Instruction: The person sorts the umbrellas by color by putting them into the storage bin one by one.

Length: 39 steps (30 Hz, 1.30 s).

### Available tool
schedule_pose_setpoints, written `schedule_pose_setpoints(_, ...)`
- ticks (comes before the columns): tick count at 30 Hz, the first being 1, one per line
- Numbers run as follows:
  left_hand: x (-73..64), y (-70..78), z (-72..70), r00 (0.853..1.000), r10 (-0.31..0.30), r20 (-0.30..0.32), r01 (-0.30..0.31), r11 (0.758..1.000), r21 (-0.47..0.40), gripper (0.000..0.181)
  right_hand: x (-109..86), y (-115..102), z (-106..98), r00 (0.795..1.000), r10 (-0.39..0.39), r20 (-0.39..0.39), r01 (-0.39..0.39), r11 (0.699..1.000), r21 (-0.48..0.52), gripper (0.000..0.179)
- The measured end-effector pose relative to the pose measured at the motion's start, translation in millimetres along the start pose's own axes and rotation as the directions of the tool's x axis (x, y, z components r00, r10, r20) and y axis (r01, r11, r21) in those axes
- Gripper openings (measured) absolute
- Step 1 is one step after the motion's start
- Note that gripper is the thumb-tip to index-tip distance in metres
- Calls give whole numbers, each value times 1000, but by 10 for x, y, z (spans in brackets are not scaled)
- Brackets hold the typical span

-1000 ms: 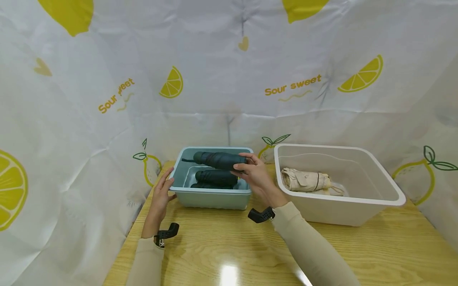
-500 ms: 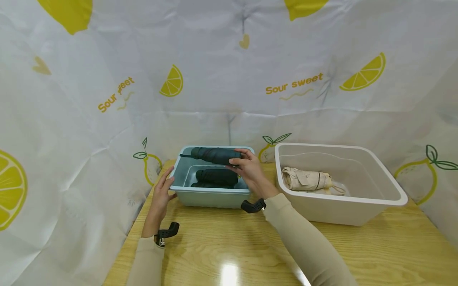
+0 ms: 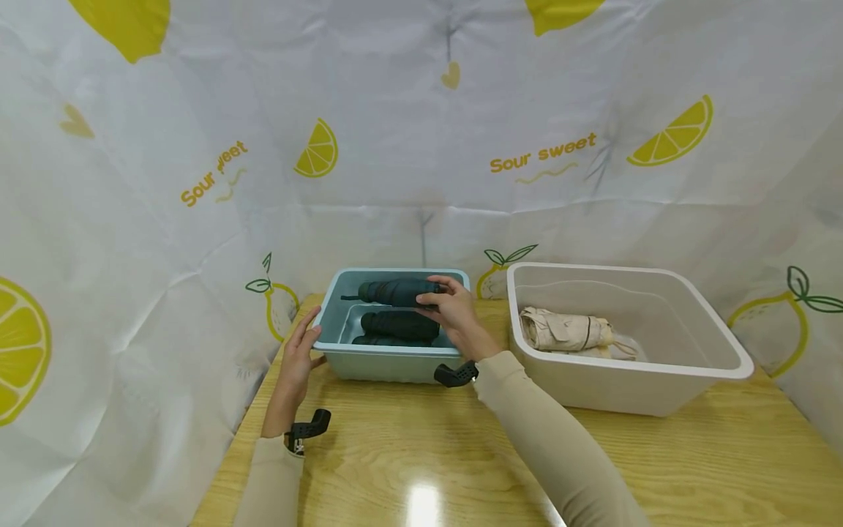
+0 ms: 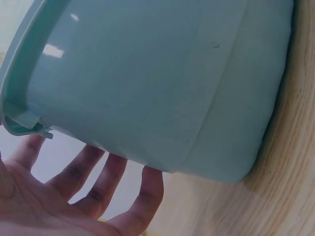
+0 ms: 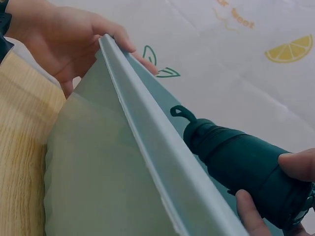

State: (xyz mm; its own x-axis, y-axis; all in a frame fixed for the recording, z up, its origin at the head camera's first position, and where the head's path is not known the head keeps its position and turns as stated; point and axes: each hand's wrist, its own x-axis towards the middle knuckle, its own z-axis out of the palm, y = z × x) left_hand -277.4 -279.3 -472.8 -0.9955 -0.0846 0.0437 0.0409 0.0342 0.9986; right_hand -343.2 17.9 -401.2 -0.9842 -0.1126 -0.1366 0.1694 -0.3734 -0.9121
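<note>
My right hand (image 3: pixel 454 307) grips one end of a folded dark teal umbrella (image 3: pixel 395 293), held over the light blue bin (image 3: pixel 388 369). In the right wrist view the umbrella (image 5: pixel 241 167) shows a loop strap, with thumb and fingers around its near end. Dark folded umbrellas (image 3: pixel 398 326) lie inside the bin below it. My left hand (image 3: pixel 298 359) holds the bin's left side near the rim. In the left wrist view, fingers (image 4: pixel 106 182) touch the outer wall (image 4: pixel 147 83); the thumb is out of that view.
A larger white bin (image 3: pixel 632 384) stands to the right, with a beige folded umbrella (image 3: pixel 566 331) inside at its left. Both bins rest on a wooden table (image 3: pixel 369 454). A lemon-printed white sheet (image 3: pixel 408 168) hangs behind and at the sides.
The right hand has shifted slightly left with the umbrella, which rose a little and then came down towards the bin. The left hand stays at the rim.
</note>
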Motion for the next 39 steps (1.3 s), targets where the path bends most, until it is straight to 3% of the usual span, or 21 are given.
schedule_pose_setpoints(13,-8,19,1,1000,8,-3,-8,1000,4,53,21,31,34,1000,18,-23,-21,986,-165,54)
schedule_pose_setpoints(31,-4,-5,-4,1000,-4,7,4,1000,-1,53,43,35,17,998,52,-26,-57,964,-261,57)
schedule_pose_setpoints(35,0,-10,-5,1000,-5,9,5,1000,-4,53,37,32,11,998,52,-25,-58,933,-356,62)
schedule_pose_setpoints(39,4,-4,-7,1000,-6,6,6,1000,0,52,27,36,1,999,50,-14,-51,864,-500,66)
